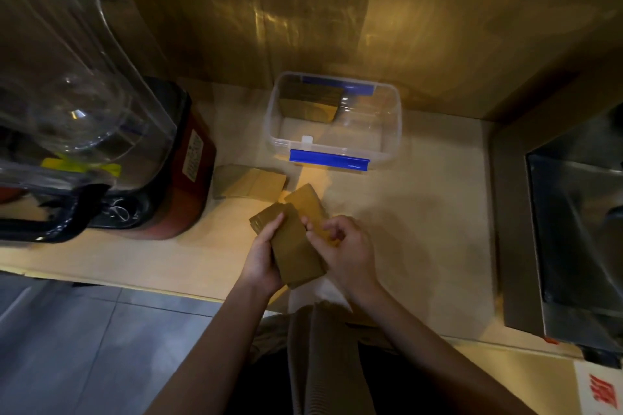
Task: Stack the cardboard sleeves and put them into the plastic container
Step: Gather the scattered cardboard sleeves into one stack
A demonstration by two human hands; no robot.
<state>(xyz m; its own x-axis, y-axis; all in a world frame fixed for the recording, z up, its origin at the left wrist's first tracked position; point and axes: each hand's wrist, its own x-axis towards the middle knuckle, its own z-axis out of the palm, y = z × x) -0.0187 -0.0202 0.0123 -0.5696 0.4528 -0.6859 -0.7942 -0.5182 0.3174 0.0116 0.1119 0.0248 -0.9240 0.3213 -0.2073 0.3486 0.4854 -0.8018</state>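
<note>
Gripping a sleeve stack at lower centre, left hand fingers clasp it; right hand pinches another sleeve. Misaligned edges could fan, spilling short of container above.

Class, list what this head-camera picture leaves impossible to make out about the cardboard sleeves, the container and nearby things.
- Number of sleeves in the held stack: the left hand and right hand cover its sides.
- Count of sleeves in the container: shadowed, seen through glare.
- Label on the blender base: too small and blurred.
- Red sign: cut off by the right edge.
</note>
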